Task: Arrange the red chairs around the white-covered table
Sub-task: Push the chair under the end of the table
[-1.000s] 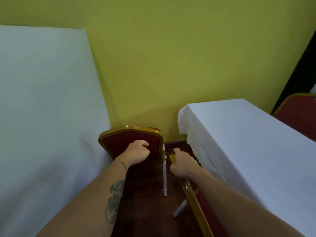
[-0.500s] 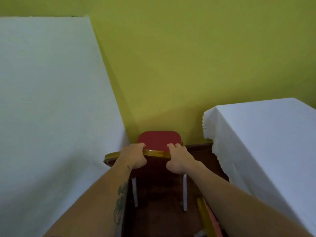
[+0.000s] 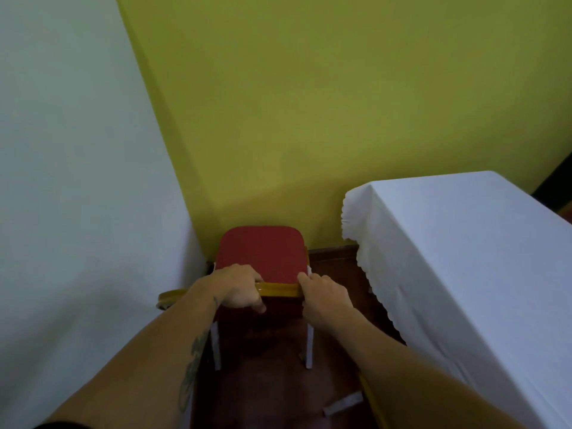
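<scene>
Since half a second earlier, more of the red chair (image 3: 260, 253) seat showed beyond your knuckles. Your left hand (image 3: 238, 287) and right hand (image 3: 325, 297) were clamped on its gold backrest rail, white-covered bench (image 3: 464, 258) to the right.

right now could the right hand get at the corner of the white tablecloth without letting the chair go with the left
Probably yes. The right hand grips the chair's gold top rail, and the tablecloth corner hangs just to its right with only bare floor between. The left hand holds the same rail.
</scene>
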